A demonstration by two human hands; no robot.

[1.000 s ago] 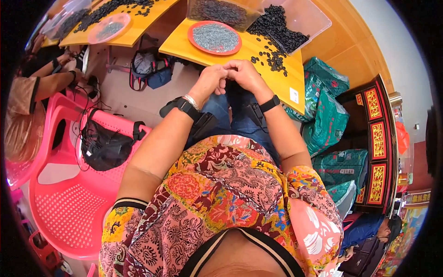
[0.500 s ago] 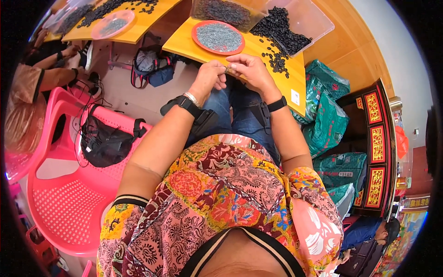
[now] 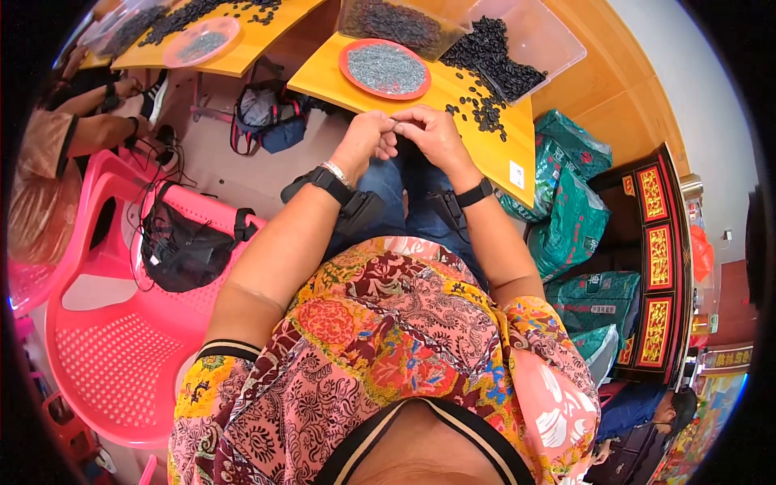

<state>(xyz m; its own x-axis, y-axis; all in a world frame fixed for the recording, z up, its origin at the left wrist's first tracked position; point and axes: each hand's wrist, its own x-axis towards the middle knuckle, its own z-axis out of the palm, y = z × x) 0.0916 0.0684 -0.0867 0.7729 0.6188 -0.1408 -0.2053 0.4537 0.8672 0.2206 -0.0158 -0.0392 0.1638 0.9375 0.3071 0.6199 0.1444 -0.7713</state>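
My left hand (image 3: 366, 141) and my right hand (image 3: 439, 137) meet just past the near edge of the yellow table, above my knees. Both are closed in a pinch, fingertips together around something small that I cannot make out. Just beyond them a red plate (image 3: 394, 95) bears a heap of small silvery metal pieces (image 3: 384, 66). Farther right, a pile of small black oval pieces (image 3: 503, 69) spills out of a tipped clear bin (image 3: 562, 39). Several loose black pieces (image 3: 487, 117) lie scattered on the tabletop.
Another clear container (image 3: 404, 34) of dark pieces stands behind the plate. Green bags (image 3: 570, 222) lean right of the table (image 3: 323, 73). A pink chair (image 3: 121, 372) with a black bag (image 3: 187, 255) is at left. Another person (image 3: 48, 178) sits beyond it.
My right hand has turned slightly and its fingers have drawn in closer to my left fingertips. The left hand has hardly moved. The view has shifted a little.
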